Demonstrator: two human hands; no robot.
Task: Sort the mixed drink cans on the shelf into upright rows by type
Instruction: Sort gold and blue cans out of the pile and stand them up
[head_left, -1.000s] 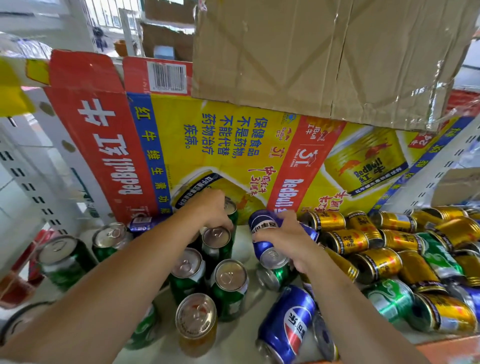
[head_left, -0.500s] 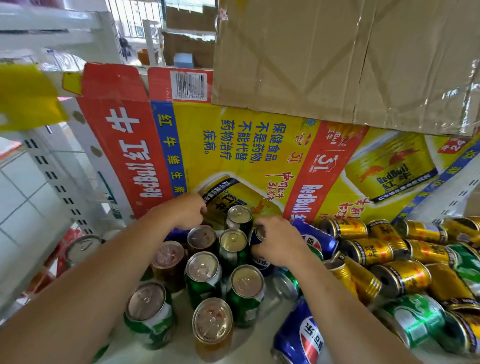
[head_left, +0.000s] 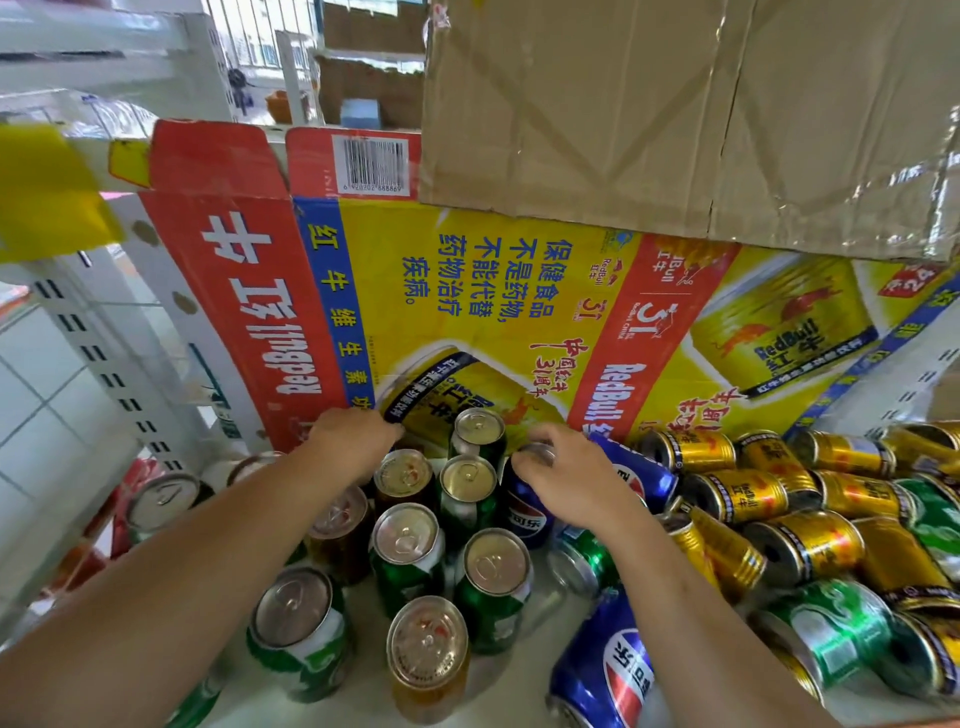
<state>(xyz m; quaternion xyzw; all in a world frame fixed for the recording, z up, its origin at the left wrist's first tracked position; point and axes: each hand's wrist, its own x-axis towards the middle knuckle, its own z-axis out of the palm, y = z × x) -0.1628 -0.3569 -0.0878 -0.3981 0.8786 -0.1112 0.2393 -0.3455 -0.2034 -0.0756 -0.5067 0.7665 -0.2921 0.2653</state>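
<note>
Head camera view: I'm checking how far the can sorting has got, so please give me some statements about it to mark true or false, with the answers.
1. The right hand grips the top of an upright blue can. True.
2. The gold cans on the right stand in upright rows. False: they lie on their sides in a heap.
3. The green cans between the arms stand upright. True.
4. The left hand is at the front, nearest the camera. False: it reaches to the back, by the printed carton.
</note>
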